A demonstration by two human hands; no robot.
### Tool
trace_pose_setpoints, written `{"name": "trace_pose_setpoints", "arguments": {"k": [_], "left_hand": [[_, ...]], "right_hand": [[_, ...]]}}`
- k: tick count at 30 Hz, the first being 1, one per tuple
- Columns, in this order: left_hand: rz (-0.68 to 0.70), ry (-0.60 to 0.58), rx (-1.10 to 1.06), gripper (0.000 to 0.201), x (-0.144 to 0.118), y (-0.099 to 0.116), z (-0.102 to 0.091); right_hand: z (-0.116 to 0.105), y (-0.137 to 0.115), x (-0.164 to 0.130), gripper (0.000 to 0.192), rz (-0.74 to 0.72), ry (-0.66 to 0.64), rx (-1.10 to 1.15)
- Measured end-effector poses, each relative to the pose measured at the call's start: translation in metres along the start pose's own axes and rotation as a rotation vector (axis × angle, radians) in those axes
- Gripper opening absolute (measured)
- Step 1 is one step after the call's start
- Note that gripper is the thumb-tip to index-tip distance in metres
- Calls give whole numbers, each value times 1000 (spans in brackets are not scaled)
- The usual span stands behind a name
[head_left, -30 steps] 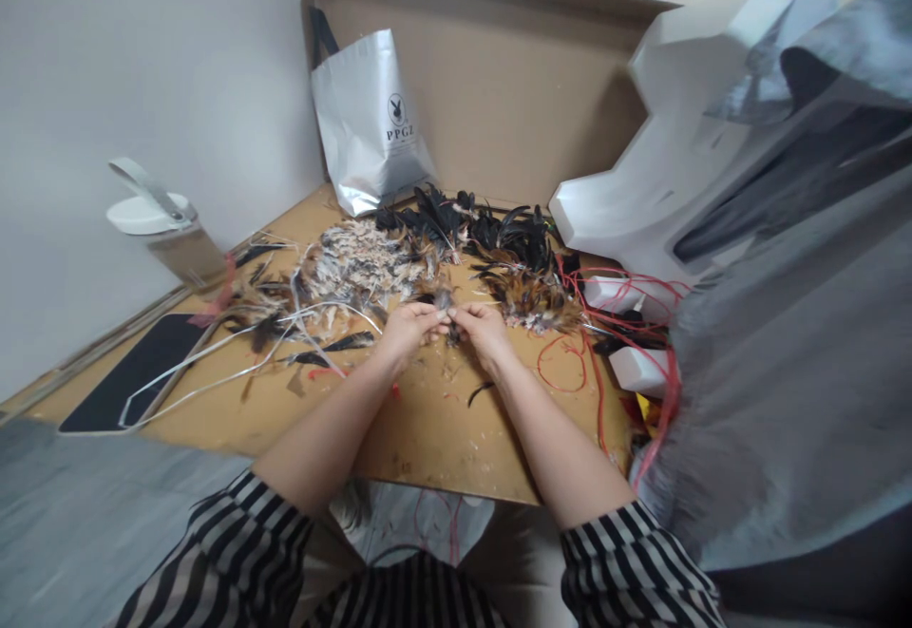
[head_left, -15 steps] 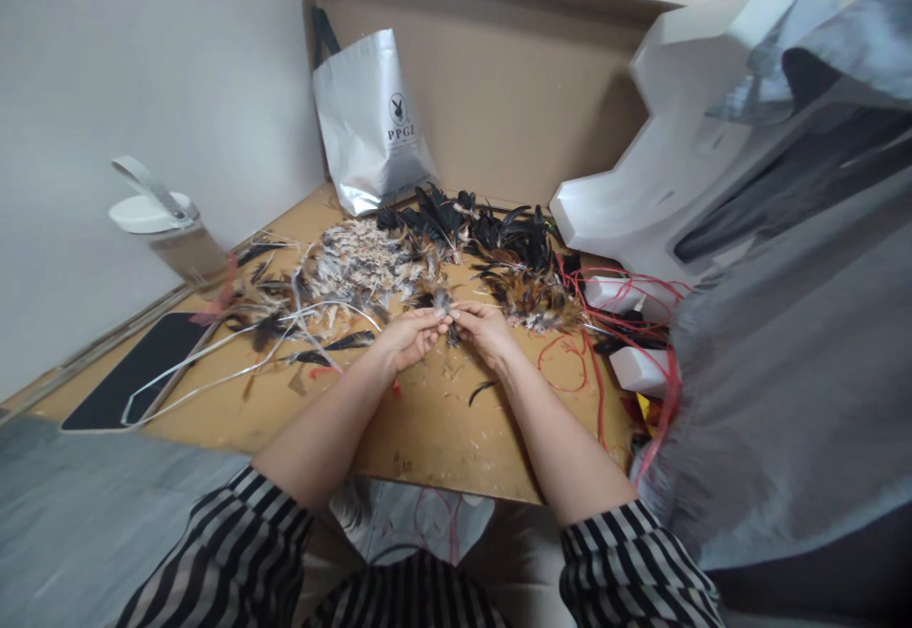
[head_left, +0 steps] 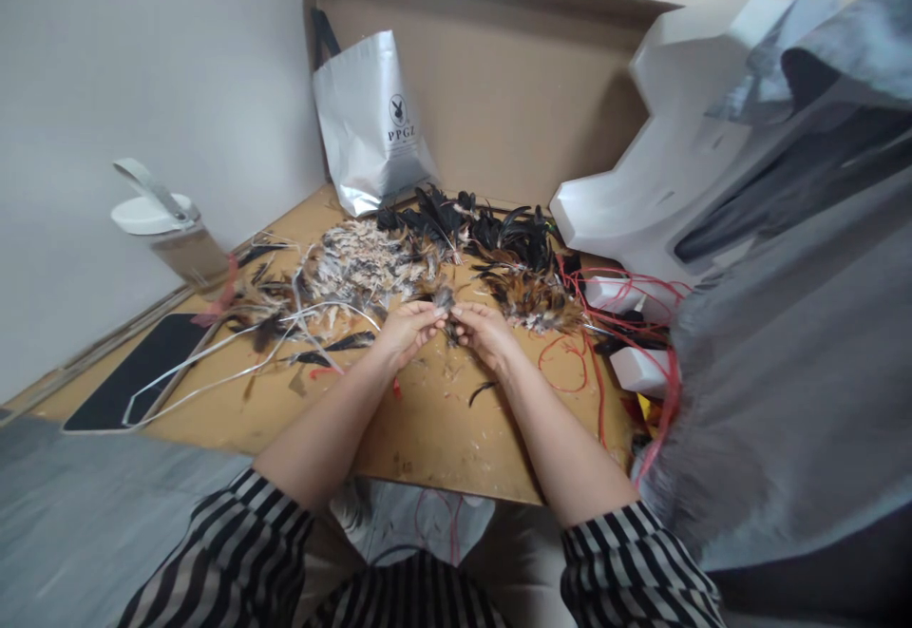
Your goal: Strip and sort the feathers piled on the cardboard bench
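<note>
Close together over the middle of the table, my left hand (head_left: 413, 332) and my right hand (head_left: 483, 330) pinch small grey-brown feathers (head_left: 445, 299) between thumbs and fingertips. The fingers partly cover the feathers' lower ends. Behind and left of my hands lies a heap of pale, mottled feathers (head_left: 363, 262). Long black feathers (head_left: 513, 234) are piled further back, and bundled brown feathers (head_left: 538, 300) lie just right of my right hand. A single dark feather (head_left: 481, 390) rests on the table below my right hand.
A silver bag (head_left: 370, 124) leans against the back board. On the left are a lidded bottle (head_left: 178, 234), a dark phone-like slab (head_left: 135, 371) and white strips (head_left: 214, 348). Red strings (head_left: 598, 371), white foam blocks (head_left: 641, 369) and grey cloth (head_left: 784, 371) stand at the right.
My fingertips have drawn slightly apart, and more of the grey feather tuft shows between them. Both arms stay in nearly the same place.
</note>
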State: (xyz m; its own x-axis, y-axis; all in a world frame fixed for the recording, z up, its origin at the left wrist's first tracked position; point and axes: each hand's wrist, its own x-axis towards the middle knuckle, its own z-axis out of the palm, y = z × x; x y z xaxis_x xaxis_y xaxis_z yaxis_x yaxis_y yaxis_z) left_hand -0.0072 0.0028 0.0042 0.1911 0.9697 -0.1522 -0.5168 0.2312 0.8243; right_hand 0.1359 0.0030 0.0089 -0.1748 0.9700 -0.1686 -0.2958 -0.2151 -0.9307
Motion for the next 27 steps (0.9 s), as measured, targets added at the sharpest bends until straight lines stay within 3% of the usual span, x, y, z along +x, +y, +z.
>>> {"name": "trace_pose_setpoints", "arguments": {"k": [22, 27], "left_hand": [[-12, -158, 66, 22, -5, 0, 0], [-4, -165, 111, 23, -5, 0, 0]], "right_hand": [[-3, -6, -6, 18, 175, -269, 208], [-5, -4, -4, 16, 213, -282, 252]]}}
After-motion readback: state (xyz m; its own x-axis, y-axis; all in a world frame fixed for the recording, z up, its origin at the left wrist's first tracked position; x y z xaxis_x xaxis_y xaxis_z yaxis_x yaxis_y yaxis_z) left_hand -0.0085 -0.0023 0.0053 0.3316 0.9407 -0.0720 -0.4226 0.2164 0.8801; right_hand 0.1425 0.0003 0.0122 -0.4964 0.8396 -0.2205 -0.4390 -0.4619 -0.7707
